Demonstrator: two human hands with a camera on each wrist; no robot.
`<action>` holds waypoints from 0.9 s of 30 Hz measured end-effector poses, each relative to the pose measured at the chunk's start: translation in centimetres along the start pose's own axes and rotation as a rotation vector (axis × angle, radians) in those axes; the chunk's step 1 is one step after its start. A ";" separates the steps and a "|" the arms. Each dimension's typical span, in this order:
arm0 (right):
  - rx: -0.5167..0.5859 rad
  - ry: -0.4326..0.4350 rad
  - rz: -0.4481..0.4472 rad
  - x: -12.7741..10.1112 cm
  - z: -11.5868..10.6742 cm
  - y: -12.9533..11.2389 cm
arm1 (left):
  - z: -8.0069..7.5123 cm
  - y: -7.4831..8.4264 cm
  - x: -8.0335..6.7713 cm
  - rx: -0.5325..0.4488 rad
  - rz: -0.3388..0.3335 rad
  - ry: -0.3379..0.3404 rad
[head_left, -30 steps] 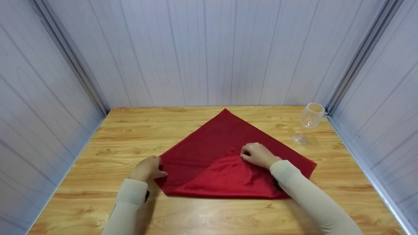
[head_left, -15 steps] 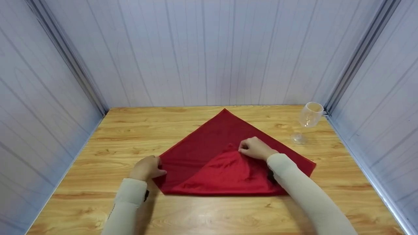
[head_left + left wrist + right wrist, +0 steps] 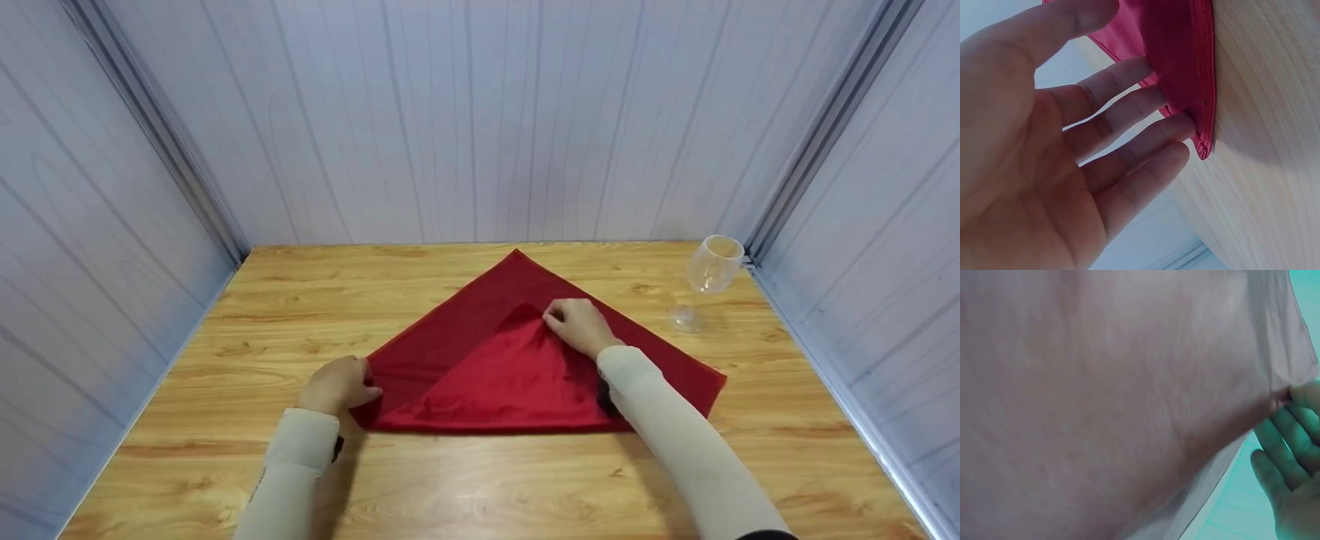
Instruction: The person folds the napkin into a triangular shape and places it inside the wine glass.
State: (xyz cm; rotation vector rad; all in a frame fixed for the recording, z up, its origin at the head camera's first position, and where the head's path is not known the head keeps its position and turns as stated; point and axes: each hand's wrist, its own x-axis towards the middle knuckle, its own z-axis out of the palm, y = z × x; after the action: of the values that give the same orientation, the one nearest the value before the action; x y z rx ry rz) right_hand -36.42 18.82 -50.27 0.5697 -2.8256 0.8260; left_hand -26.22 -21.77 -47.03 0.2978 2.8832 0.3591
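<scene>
On the wooden table (image 3: 225,480), a red cloth napkin (image 3: 465,330) lay spread as a diamond, its far corner pointing toward the back wall and its near edge folded into a straight line. The right hand (image 3: 574,324) pinched the tip of the folded-up flap between thumb and fingers, holding that tip over the middle of the napkin, short of the far corner. The left hand (image 3: 339,384) rested at the napkin's near-left corner; in the left wrist view its fingers (image 3: 1129,112) were extended and only slightly bent, their tips touching the hemmed edge of the cloth (no closed grip was visible). The brighter flap formed a triangle on the darker lower layer. A clear wine glass (image 3: 709,277) stood upright at the far right of the table, well apart from the napkin.
</scene>
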 end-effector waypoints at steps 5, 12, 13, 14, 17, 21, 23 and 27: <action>-0.018 0.044 0.040 0.3 0.3 -0.1 | 0.1 0.0 0.1 0.000 0.002 0.004; 0.015 -0.030 0.100 0.0 0.9 0.5 | 0.1 0.0 0.1 0.025 0.012 0.007; 0.016 -0.044 0.112 0.0 0.9 0.6 | 0.1 0.0 0.1 0.030 0.015 0.006; 0.015 -0.055 0.120 0.0 1.0 0.7 | 0.1 0.0 0.1 0.033 0.018 0.006; 0.006 -0.087 0.117 0.0 1.0 0.9 | 0.1 0.0 0.2 0.030 0.012 0.006; -0.038 -0.153 0.071 0.0 0.9 0.9 | 0.2 -0.1 0.3 0.012 0.008 0.014; -0.060 -0.179 0.056 0.0 0.9 0.9 | 0.2 -0.1 0.2 0.007 0.012 0.019; -0.075 -0.202 0.048 -0.3 0.8 0.9 | 0.2 -0.1 -0.1 0.009 0.012 0.024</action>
State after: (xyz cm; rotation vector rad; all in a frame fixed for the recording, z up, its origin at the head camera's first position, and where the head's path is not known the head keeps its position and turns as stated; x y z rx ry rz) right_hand -36.55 19.20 -51.46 0.6089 -3.0488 0.7030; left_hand -26.13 -21.81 -47.18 0.3139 2.9089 0.3543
